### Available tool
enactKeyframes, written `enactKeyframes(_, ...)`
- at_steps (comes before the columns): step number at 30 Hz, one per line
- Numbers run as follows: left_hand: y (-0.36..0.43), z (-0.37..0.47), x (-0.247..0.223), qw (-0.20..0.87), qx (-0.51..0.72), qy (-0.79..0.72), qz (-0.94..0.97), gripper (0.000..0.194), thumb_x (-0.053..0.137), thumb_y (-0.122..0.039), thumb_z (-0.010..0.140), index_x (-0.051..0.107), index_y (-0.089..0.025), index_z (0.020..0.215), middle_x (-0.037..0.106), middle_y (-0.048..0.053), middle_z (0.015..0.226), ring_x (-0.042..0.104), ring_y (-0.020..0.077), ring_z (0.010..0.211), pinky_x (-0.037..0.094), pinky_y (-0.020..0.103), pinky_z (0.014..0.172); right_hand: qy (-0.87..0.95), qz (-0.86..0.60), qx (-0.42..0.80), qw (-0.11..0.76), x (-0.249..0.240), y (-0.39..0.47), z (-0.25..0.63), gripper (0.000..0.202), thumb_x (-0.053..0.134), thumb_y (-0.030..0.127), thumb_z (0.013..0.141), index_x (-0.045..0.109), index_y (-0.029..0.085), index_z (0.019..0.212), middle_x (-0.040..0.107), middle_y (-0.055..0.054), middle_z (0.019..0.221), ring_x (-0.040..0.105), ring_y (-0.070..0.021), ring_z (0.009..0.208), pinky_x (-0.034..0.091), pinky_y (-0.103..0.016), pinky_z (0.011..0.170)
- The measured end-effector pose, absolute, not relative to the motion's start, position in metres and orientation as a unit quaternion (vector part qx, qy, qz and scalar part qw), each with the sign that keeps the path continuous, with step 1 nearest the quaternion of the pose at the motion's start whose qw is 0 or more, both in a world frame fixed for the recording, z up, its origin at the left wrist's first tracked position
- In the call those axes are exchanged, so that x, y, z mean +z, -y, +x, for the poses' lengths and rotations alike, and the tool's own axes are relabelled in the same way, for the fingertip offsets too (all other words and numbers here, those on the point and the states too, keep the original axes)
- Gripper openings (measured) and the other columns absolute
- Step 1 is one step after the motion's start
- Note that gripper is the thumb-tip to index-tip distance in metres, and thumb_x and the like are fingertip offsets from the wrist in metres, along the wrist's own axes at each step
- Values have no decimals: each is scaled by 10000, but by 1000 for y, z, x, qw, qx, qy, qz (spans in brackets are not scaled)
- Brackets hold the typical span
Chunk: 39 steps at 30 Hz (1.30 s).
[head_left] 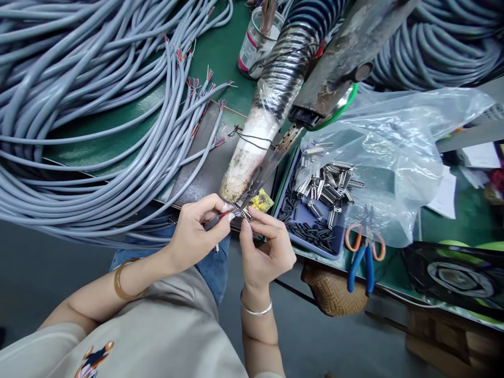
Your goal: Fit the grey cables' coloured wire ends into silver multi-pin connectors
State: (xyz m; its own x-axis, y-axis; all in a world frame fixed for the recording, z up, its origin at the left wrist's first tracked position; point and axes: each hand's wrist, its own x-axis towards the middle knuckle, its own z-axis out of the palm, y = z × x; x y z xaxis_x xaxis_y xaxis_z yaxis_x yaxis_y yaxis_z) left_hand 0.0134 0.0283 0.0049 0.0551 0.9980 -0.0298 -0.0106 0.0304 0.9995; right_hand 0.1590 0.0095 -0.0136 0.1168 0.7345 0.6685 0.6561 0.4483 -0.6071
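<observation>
My left hand (200,228) is closed in a pinch on thin coloured wires (226,213), red, green and dark among them. Opposite it, my right hand (268,244) pinches a small metal connector (244,212), partly hidden by the fingertips. Both hands meet at the bench's front edge, just below the tip of a mounted soldering iron (271,160). Beside the iron, a taped flexible hose (252,136) has its open end just above the wires. A crumpled yellow piece (262,201) lies right behind my right fingers.
Grey cables (157,157) with stripped coloured ends spread across the left. On the right, a blue tray (334,252) holds metal connectors (331,184) and short black tubes (311,233), partly under a plastic bag (394,157). Blue-handled pliers (369,268), orange-handled scissors (378,249) and a black fan-like object (460,278) lie beyond.
</observation>
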Motion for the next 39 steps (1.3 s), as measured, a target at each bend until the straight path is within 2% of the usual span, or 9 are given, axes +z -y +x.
enactKeyframes(5,-29,14,9,521,487,-489,502,84,686,-219,835,648,-178,773,566,-36,570,503,81,494,417,183,496,667,-530,23,523,-9,-9,159,155,798,127,869,699,240,909,815,-22,1032,789,-166,852,655,-298,748)
enactKeyframes(10,-30,13,9,570,476,-486,461,117,709,-224,793,612,-173,751,661,1,700,516,76,540,447,176,510,690,-517,-17,506,-15,-5,162,169,778,119,880,656,231,913,825,-28,1052,793,-149,846,648,-268,739)
enactKeyframes(13,-30,12,9,580,472,-485,454,134,718,-227,784,604,-168,744,616,-9,671,469,66,533,403,174,497,685,-516,-6,515,-16,-4,163,180,778,99,877,653,222,918,825,-27,1031,790,-138,842,639,-249,741)
enactKeyframes(17,-29,11,8,594,461,-482,449,136,726,-243,807,618,-171,768,558,-31,617,431,65,496,361,181,466,661,-533,53,526,-13,-4,162,154,755,102,895,662,224,900,813,-15,985,789,-155,866,647,-287,772)
enactKeyframes(26,-29,12,7,535,487,-493,483,136,766,-237,805,649,-178,769,562,-32,616,481,79,521,383,192,506,667,-536,30,517,-3,-11,157,139,800,129,875,715,234,903,802,-14,996,783,-168,884,654,-322,806)
enactKeyframes(32,-32,11,7,610,456,-471,444,140,708,-235,790,590,-175,742,489,-57,559,394,54,470,322,183,470,692,-513,-5,508,-15,-4,164,183,775,82,875,678,219,948,817,-42,1031,794,-165,864,654,-270,734)
enactKeyframes(34,-33,11,9,647,439,-465,416,170,717,-256,775,572,-175,741,470,-67,542,361,44,441,280,169,428,687,-502,-1,525,-18,-2,170,180,743,72,896,696,210,1001,815,-39,969,793,-169,798,657,-276,700)
enactKeyframes(36,-33,11,10,671,426,-459,397,191,729,-270,763,565,-173,749,464,-74,530,337,34,416,253,158,395,658,-486,-3,576,-18,-1,174,119,708,109,935,725,205,1004,770,-5,804,740,-147,628,633,-272,596)
enactKeyframes(39,-33,9,12,689,418,-450,385,211,743,-276,753,560,-171,753,463,-80,510,332,26,395,252,146,374,581,-446,-31,680,-10,1,178,121,679,187,974,730,219,1078,605,73,599,526,-78,388,488,-222,399)
